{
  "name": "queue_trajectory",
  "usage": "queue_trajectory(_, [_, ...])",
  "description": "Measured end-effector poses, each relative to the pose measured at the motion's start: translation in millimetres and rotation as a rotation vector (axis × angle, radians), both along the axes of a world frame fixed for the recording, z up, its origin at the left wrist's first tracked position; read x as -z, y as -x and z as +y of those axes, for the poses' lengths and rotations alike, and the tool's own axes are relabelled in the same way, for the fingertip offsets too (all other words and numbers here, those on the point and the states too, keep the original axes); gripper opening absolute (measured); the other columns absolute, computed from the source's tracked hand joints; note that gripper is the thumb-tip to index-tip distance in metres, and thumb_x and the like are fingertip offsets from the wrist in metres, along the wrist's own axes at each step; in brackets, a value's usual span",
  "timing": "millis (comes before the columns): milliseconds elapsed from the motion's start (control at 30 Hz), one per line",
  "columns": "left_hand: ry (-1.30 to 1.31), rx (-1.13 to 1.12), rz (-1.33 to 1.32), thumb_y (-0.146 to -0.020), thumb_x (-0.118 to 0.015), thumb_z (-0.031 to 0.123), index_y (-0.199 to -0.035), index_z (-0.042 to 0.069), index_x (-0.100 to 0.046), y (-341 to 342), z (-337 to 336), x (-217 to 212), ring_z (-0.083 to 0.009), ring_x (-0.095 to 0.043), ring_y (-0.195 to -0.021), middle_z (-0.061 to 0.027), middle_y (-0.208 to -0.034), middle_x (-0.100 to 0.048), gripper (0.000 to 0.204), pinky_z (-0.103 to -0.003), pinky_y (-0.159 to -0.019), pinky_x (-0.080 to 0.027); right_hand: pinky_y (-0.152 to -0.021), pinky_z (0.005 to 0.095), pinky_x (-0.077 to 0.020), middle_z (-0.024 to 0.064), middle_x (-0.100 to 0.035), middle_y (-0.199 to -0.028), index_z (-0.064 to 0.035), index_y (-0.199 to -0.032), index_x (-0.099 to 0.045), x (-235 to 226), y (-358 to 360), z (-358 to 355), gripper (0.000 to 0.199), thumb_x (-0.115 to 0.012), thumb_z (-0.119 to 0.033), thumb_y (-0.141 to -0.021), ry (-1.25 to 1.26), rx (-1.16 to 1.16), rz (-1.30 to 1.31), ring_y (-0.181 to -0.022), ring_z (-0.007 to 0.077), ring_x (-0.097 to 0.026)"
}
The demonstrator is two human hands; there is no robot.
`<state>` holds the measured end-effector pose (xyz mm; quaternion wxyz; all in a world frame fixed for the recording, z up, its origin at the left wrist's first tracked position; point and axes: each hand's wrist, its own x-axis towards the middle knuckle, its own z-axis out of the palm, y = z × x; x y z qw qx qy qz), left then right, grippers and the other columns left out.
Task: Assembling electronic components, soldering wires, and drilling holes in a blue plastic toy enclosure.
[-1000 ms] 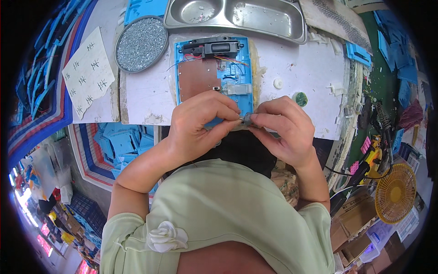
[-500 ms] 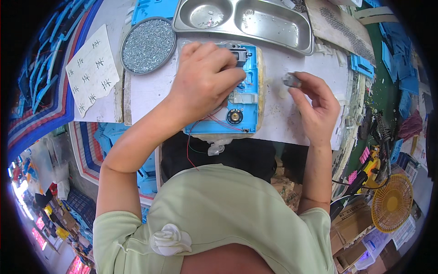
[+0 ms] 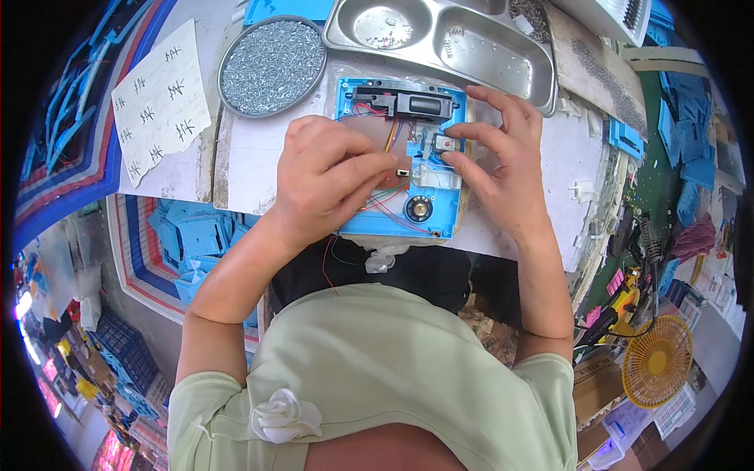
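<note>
A blue plastic case (image 3: 361, 228) lies open on the table in front of me, with a black mechanism (image 3: 404, 101), coloured wires and a round speaker (image 3: 419, 208) inside. My right hand (image 3: 506, 169) is at its right edge, thumb and fingers closed round a small motor (image 3: 445, 144) with a pale end that sits among the case's inner walls. My left hand (image 3: 330, 173) is bent over the brown circuit board (image 3: 373, 129), its fingertips pressed together beside a small switch (image 3: 403, 173). What these fingertips hold, if anything, is hidden.
A round dish of small screws (image 3: 272, 67) stands at the back left, beside a paper with handwriting (image 3: 161, 102). A steel compartment tray (image 3: 440, 49) lies behind the case. Blue plastic parts fill a striped bag (image 3: 192, 239) at the left; a yellow fan (image 3: 657, 361) is at the lower right.
My right hand has brought the motor leftward from beside the case into its right side. My left hand has drawn back toward me, uncovering the black mechanism and part of the board.
</note>
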<state>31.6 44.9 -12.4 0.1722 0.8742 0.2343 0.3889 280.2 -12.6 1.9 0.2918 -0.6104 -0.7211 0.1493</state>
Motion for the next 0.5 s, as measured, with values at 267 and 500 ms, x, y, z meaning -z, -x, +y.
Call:
queue_trajectory(267, [-0.050,0.042,0.019,-0.069,-0.081,0.010,-0.096,0.014,-0.075,2,4,-3,-0.0195,-0.057,-0.076,0.0006,-0.084,-0.060,0.028,-0.036,-0.073,-0.040,-0.104,0.0465,-0.0384,0.0083,-0.062,-0.127,-0.0118,-0.095,-0.073,-27,-2,9,0.028,-0.081,-0.011,-0.069,-0.112,-0.052,-0.132,-0.122,0.0368,-0.045])
queue_trajectory(500, [-0.055,-0.063,-0.033,-0.069,-0.082,0.011,-0.092,0.012,-0.073,-2,5,0,-0.0188,-0.058,-0.074,0.0005,-0.081,-0.061,0.025,-0.036,-0.075,-0.039,-0.093,0.0457,-0.0481,0.0085,-0.063,-0.122,-0.0093,-0.088,-0.069,-15,42,31,0.024,-0.077,-0.006,-0.066,-0.301,-0.177,-0.162,-0.119,0.0379,-0.049])
